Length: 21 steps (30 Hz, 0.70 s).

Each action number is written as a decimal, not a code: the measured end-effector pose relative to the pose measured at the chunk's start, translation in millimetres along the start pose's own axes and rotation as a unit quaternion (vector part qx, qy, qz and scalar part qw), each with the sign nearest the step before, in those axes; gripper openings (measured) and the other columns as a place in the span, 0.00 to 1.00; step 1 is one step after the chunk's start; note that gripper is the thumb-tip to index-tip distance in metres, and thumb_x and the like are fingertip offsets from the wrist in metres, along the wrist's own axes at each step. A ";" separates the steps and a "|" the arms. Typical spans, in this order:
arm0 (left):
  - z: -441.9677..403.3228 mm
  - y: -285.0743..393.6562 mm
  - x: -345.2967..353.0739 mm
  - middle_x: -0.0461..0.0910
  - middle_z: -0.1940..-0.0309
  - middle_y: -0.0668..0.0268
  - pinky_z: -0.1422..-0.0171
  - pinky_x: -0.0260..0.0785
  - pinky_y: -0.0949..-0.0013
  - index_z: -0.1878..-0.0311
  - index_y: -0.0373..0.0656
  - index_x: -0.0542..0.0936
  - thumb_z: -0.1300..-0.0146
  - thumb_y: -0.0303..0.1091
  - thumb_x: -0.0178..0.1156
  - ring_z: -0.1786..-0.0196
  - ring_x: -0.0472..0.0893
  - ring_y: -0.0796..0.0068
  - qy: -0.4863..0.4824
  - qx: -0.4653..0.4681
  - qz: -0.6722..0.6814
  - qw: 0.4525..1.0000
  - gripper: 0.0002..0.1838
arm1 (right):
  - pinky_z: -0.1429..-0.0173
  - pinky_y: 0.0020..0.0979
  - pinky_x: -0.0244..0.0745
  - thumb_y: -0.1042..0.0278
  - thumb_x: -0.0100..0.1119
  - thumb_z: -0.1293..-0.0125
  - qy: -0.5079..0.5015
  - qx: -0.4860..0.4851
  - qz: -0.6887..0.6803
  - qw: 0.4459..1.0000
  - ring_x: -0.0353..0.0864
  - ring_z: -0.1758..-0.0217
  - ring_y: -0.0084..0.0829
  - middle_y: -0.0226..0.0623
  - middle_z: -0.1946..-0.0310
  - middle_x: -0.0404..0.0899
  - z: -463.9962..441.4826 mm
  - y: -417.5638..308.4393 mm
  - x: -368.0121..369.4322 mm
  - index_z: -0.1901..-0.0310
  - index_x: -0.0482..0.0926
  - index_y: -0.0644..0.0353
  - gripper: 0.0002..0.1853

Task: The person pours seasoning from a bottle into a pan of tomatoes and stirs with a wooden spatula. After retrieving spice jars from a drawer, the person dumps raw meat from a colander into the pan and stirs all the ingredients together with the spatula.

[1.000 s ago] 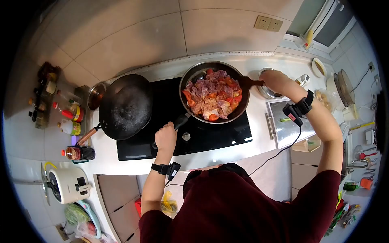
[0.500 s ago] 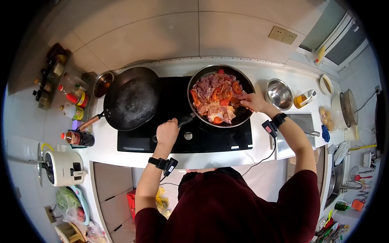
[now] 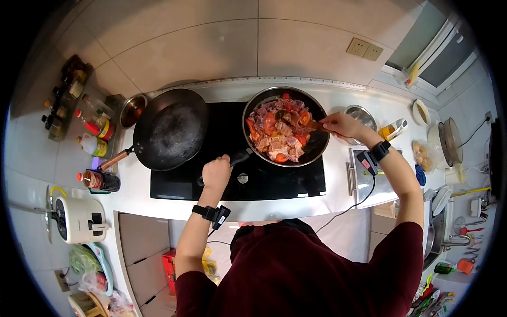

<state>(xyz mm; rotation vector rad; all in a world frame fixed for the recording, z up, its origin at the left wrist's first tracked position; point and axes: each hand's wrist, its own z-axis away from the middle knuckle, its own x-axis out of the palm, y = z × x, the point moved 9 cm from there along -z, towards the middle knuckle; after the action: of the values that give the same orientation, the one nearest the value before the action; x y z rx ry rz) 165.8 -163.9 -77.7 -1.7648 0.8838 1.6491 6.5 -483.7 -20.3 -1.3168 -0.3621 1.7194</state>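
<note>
My left hand (image 3: 217,172) is wrapped round the black handle (image 3: 241,157) of a deep frying pan (image 3: 318,145) on the right side of the cooktop. Sliced raw-looking meat (image 3: 272,145) and tomato pieces (image 3: 281,157) fill much of the pan. Over the pan's right rim, my right hand (image 3: 342,126) grips the brown handle of a wooden spatula (image 3: 315,125). The spatula's far end lies among the food and is partly hidden by it.
A dark wok (image 3: 171,129) with some clear liquid sits left on the black cooktop (image 3: 227,121). Bottles (image 3: 100,127) and a metal bowl (image 3: 133,110) stand left of it. Right of the pan are a steel bowl (image 3: 362,113) and a yellow-labelled bottle (image 3: 393,129).
My right hand has shifted right, toward the steel bowl, and more of the spatula handle shows. Food in the pan's middle has been turned over. My left hand stays on the pan handle.
</note>
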 end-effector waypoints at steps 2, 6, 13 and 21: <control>0.1 0.3 0.4 0.81 0.75 0.62 0.68 0.77 0.67 0.69 0.43 0.76 0.49 0.38 0.68 0.72 0.84 0.64 0.001 0.000 0.001 1.000 0.12 | 0.81 0.23 0.64 0.67 0.53 0.33 0.012 0.016 -0.027 0.999 0.68 0.86 0.20 0.31 0.82 0.74 -5.8 -0.2 -8.2 0.49 0.79 0.65 0.15; 0.3 -0.2 0.7 0.81 0.75 0.62 0.68 0.77 0.67 0.70 0.43 0.76 0.49 0.38 0.68 0.71 0.84 0.63 0.001 0.005 -0.001 1.000 0.12 | 0.78 0.28 0.70 0.66 0.55 0.34 0.029 0.014 0.120 0.992 0.75 0.83 0.27 0.38 0.78 0.79 -10.9 -36.9 -27.9 0.48 0.79 0.62 0.15; -0.4 0.8 1.1 0.82 0.74 0.61 0.68 0.77 0.67 0.70 0.43 0.76 0.48 0.38 0.67 0.71 0.84 0.63 -0.009 0.000 0.004 1.000 0.12 | 0.58 0.38 0.78 0.63 0.55 0.38 0.141 -0.108 0.508 0.843 0.83 0.61 0.40 0.43 0.69 0.82 -0.3 -104.0 -23.9 0.61 0.82 0.56 0.10; -0.3 -1.2 3.9 0.81 0.74 0.61 0.67 0.77 0.66 0.68 0.43 0.76 0.48 0.39 0.67 0.71 0.84 0.63 -0.013 -0.001 0.009 1.000 0.12 | 0.61 0.37 0.76 0.67 0.55 0.39 0.103 -0.041 0.602 0.791 0.82 0.65 0.41 0.40 0.73 0.81 -7.2 -13.7 -43.6 0.62 0.81 0.57 0.07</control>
<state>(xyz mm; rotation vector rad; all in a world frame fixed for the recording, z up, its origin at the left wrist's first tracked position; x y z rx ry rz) 167.1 -163.7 -81.6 -1.7390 0.8888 1.6806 20.0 -512.8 12.9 -1.9718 0.7333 2.5089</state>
